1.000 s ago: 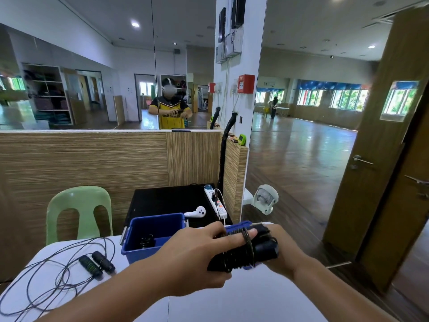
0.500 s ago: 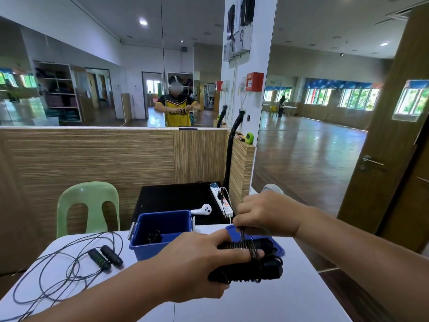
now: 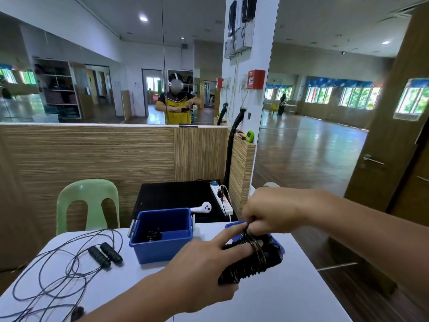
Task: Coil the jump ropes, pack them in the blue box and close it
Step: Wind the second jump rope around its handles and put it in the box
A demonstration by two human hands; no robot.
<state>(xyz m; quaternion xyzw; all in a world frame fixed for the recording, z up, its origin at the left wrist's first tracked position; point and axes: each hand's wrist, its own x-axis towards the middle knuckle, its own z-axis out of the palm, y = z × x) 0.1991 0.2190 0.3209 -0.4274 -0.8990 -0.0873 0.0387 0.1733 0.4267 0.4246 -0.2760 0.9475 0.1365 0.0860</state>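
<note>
My left hand [image 3: 204, 273] grips a pair of black jump-rope handles with the thin cord wound round them, the coiled jump rope [image 3: 249, 263], held above the white table. My right hand [image 3: 269, 211] pinches the cord's end just above the bundle. The open blue box [image 3: 162, 242] stands left of my hands, with one coiled rope [image 3: 153, 235] inside. Its blue lid [image 3: 234, 226] lies behind the bundle, mostly hidden. A loose jump rope [image 3: 60, 270] is sprawled on the left of the table, its two black handles [image 3: 105, 254] side by side.
A green plastic chair [image 3: 88, 201] stands behind the white table [image 3: 278, 298]. Beyond it, a black side table [image 3: 176, 198] carries a power strip [image 3: 221, 199] and a white controller [image 3: 202, 208]. The table's right edge drops to the wooden floor.
My right hand rose from behind the bundle to above it and now pinches the cord down at the coil. My left hand kept hold, its forefinger stretched out more.
</note>
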